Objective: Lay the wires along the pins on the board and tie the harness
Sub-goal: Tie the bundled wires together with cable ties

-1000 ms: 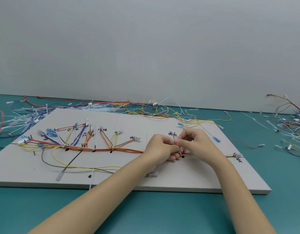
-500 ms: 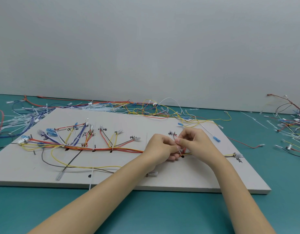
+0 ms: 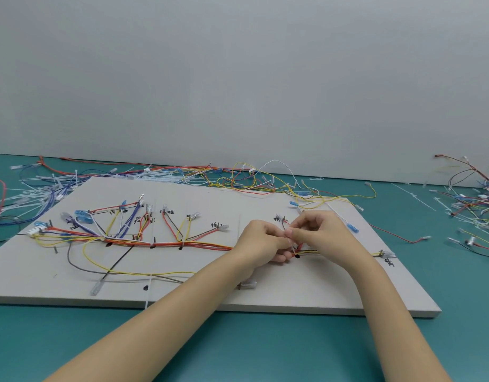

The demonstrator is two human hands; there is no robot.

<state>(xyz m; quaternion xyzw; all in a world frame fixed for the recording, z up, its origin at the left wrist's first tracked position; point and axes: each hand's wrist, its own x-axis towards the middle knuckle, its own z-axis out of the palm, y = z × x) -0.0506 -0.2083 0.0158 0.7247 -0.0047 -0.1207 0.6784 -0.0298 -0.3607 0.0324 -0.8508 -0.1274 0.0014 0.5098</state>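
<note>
A grey board (image 3: 265,208) lies on the teal table with a wire harness (image 3: 166,245) of red, orange and yellow wires running left to right along its pins. My left hand (image 3: 261,241) and my right hand (image 3: 320,232) meet fingertip to fingertip over the harness near the board's right part. Both pinch something thin there, where red and yellow wires (image 3: 306,250) pass a black pin mark; it is too small to name. Branches with blue and clear connectors (image 3: 83,216) fan out on the left. A yellow loop (image 3: 105,267) and a dark wire hang loose below the trunk.
Loose wires and white cable ties (image 3: 45,188) are piled behind the board at the left and along the wall. Another tangle of wires (image 3: 474,210) lies at the far right. A red wire (image 3: 400,237) trails off the board's right edge.
Both hands stay pinched together at the same spot on the harness; only slight finger motion shows. The wires on the board have not shifted.
</note>
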